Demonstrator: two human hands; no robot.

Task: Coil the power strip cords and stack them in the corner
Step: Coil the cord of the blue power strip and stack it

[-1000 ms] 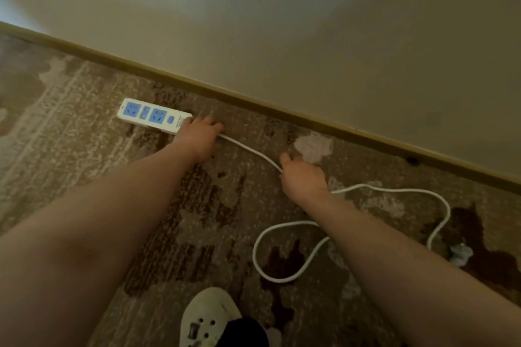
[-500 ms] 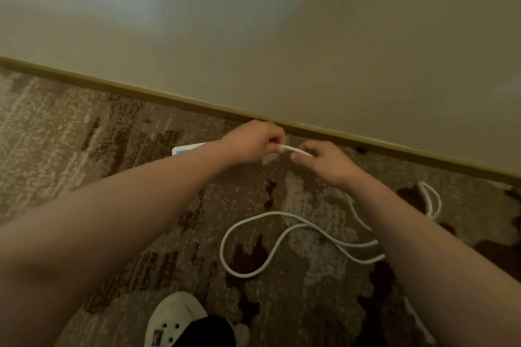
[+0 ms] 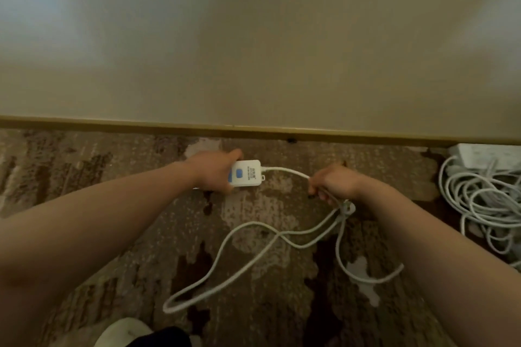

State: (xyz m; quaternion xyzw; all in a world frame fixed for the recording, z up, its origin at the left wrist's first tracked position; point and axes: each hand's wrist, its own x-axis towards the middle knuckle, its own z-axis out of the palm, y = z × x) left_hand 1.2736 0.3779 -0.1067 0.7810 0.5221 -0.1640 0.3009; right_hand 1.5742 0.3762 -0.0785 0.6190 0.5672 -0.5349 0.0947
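Observation:
My left hand grips a white power strip with blue sockets, held just above the carpet near the baseboard. Its white cord runs right into my right hand, whose curled fingers hold the cord. Below that hand the cord hangs in loose loops over the carpet, and the plug end looks bunched just under my right wrist. A pile of coiled white cords with another white strip lies at the far right by the wall.
The beige wall and its brown baseboard run across the view. Patterned brown carpet covers the floor. My white shoe shows at the bottom edge.
The left hand has lifted the power strip off the carpet and brought it to the centre. The right hand has gathered cord and moved apart to the right. The view shifted right, revealing the cord pile.

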